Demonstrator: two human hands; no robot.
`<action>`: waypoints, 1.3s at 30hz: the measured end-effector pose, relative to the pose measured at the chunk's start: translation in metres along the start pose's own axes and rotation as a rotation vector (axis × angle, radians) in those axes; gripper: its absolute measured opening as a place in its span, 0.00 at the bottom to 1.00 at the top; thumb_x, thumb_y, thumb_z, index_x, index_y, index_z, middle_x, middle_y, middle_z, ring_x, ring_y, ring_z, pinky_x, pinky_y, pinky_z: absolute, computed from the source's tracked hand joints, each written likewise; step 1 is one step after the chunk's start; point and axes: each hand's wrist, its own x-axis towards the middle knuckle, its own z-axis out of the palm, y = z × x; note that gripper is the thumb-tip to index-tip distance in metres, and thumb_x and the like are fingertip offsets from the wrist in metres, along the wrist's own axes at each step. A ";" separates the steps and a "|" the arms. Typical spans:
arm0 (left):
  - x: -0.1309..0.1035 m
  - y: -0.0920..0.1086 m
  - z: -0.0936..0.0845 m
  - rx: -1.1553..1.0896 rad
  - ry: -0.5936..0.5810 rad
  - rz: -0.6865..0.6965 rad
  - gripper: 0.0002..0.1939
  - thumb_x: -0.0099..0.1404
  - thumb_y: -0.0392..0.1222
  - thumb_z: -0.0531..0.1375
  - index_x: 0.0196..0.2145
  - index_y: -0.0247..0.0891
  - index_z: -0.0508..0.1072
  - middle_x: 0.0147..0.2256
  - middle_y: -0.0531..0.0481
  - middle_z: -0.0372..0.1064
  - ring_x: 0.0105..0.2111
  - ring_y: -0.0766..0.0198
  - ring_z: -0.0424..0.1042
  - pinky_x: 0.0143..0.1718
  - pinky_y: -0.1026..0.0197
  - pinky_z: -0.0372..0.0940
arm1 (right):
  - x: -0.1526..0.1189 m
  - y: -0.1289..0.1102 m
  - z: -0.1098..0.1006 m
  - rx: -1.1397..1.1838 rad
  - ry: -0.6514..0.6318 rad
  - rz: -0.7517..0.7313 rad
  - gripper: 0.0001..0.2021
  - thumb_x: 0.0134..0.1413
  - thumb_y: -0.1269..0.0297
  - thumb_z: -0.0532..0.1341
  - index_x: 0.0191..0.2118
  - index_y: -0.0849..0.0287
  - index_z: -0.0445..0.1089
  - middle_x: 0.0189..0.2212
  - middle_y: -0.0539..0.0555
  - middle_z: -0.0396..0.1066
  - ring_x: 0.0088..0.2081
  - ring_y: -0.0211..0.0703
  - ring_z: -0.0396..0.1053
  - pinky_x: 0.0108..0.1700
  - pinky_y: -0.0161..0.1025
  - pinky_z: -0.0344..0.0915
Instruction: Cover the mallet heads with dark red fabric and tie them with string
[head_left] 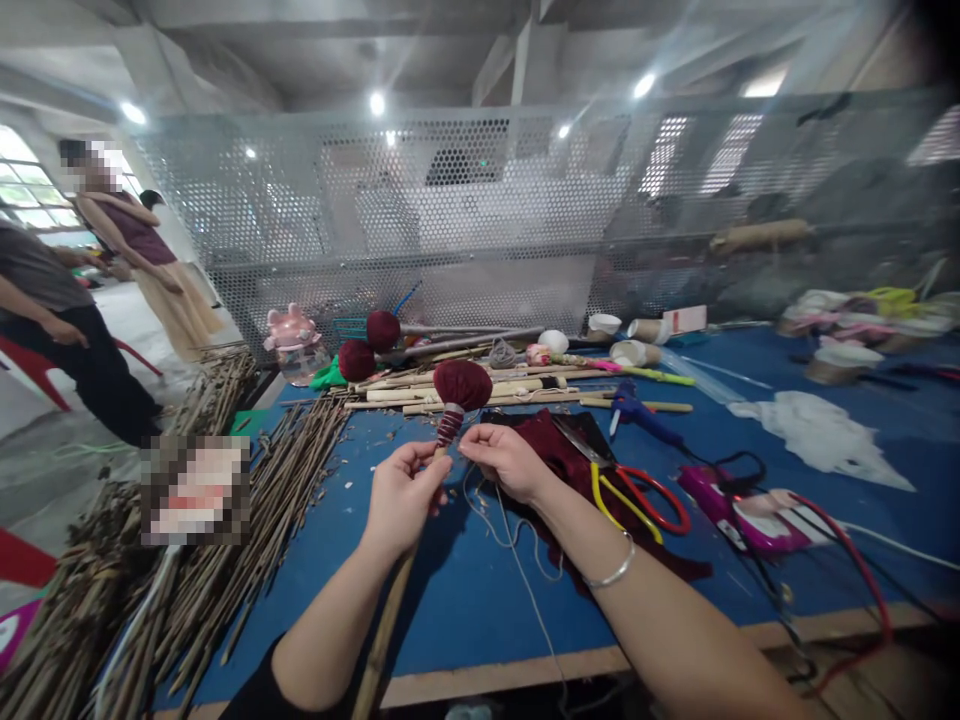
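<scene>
My left hand [405, 490] is wrapped round a wooden stick [394, 610] just below its top. A padded ball of dark red cloth [462, 388] caps the stick, its neck bound with light string [448, 424]. Close to the right of that neck, my right hand [504, 460] pinches the string, whose loose end [536, 590] trails down over the table edge. Beyond my right wrist lie dark red cloth [536, 440] and scissors [637, 495] with red and yellow handles.
Bundles of thin sticks [247, 520] cover the left side. A blue glue gun [645, 420], a purple box [757, 510] with cables and crumpled white plastic [825, 435] lie right. Two dark red balls on rods [450, 332] lie behind, before a perforated metal screen [450, 220]. People [142, 240] stand left.
</scene>
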 end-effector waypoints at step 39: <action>0.007 0.000 -0.007 -0.244 -0.264 -0.082 0.15 0.56 0.49 0.59 0.34 0.33 0.65 0.26 0.52 0.68 0.13 0.76 0.60 0.10 0.72 0.51 | -0.001 0.002 0.000 -0.043 0.026 0.004 0.14 0.40 0.55 0.65 0.25 0.63 0.67 0.10 0.41 0.50 0.13 0.27 0.42 0.17 0.32 0.37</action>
